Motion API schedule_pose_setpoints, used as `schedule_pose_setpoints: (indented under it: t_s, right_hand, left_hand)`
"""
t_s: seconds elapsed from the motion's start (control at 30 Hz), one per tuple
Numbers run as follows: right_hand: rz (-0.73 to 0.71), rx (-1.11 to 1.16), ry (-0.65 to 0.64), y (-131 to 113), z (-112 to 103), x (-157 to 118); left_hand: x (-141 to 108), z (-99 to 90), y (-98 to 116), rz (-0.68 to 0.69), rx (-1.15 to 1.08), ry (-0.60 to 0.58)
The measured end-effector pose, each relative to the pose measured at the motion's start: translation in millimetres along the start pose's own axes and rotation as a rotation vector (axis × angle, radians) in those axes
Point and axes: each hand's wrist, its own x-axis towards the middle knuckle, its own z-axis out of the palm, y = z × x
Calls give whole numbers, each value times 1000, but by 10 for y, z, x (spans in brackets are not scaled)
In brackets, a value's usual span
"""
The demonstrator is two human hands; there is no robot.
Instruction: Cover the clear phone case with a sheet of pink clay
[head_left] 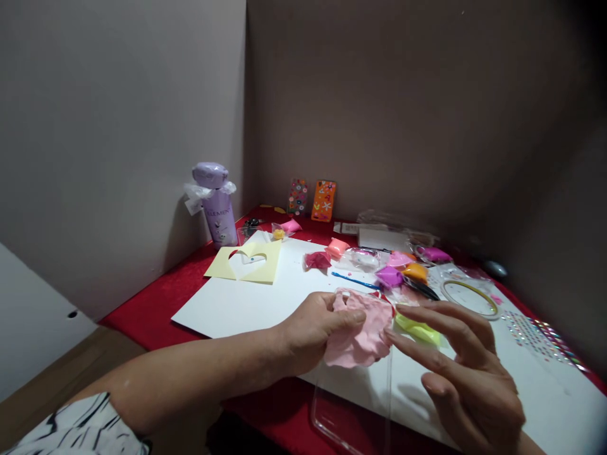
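Left hand (310, 328): pinched pink clay (363, 328) at the table's (142, 313) front edge.
Right hand (462, 366): fingers spread, released, fingertips touching the clay.

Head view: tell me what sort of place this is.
Probably a home craft corner. A red-covered table sits against bare walls, strewn with small packets of coloured modelling clay. The left hand and right hand work a pink clay sheet near decorated phone cases.

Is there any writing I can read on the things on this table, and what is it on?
"ELEMENT", or close to it: partly readable on the purple bottle; the smaller print below is too blurred.
White tag on the bottle neck: too small to read.
Two patterned phone cases: pictures only, no words visible.
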Motion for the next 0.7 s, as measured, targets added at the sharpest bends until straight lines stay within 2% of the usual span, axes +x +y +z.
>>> schedule_pose_setpoints:
  t_s: [0.17,0.4,0.7]
  right_hand:
    - [-57,12,-137,28,19,-11]
    - [-3,86,-125,12,35,-22]
    - [-17,135,-142,9,9,-16]
  left_hand:
    - [-7,-3,-13,-10,-10,-31]
    - [-27,-4,-1,-54,-38,-24]
    - [-10,-33,11,-65,-99,-55]
